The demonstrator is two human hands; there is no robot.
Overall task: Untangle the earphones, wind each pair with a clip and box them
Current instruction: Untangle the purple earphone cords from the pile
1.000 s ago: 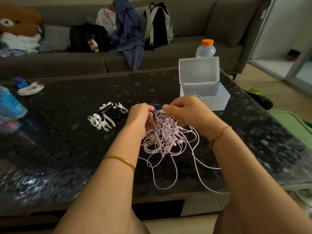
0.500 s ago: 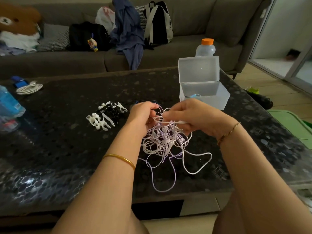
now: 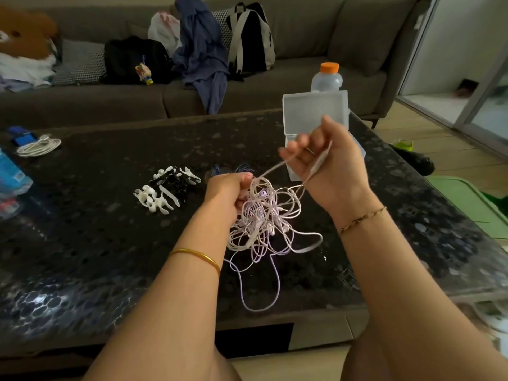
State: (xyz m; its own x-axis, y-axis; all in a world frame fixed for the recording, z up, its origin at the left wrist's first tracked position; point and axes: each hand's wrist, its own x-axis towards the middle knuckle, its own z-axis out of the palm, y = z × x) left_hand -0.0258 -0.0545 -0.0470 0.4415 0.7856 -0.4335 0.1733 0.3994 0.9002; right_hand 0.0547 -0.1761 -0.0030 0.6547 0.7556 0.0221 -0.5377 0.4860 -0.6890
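Note:
A tangle of white and pale purple earphone cables [image 3: 264,218] lies on the dark table [image 3: 96,243], with loose loops trailing toward the front edge. My left hand [image 3: 229,192] grips the top left of the tangle. My right hand [image 3: 327,158] is raised above and to the right, pinching a cable that runs taut back down to the bundle. A pile of white and black winder clips [image 3: 165,191] sits left of my left hand. The clear plastic box [image 3: 316,111] stands open behind my right hand, which hides part of it.
A coiled white cable [image 3: 38,145] and a blue item lie at the far left, near a blue-labelled bottle [image 3: 12,174]. An orange-capped bottle [image 3: 327,77] stands behind the box. A sofa with bags and clothes runs along the back. Green bin at right.
My right hand has risen up and to the right, drawing one cable out of the tangle. My left hand has stayed on the bundle, and the loose loop at the right has shortened.

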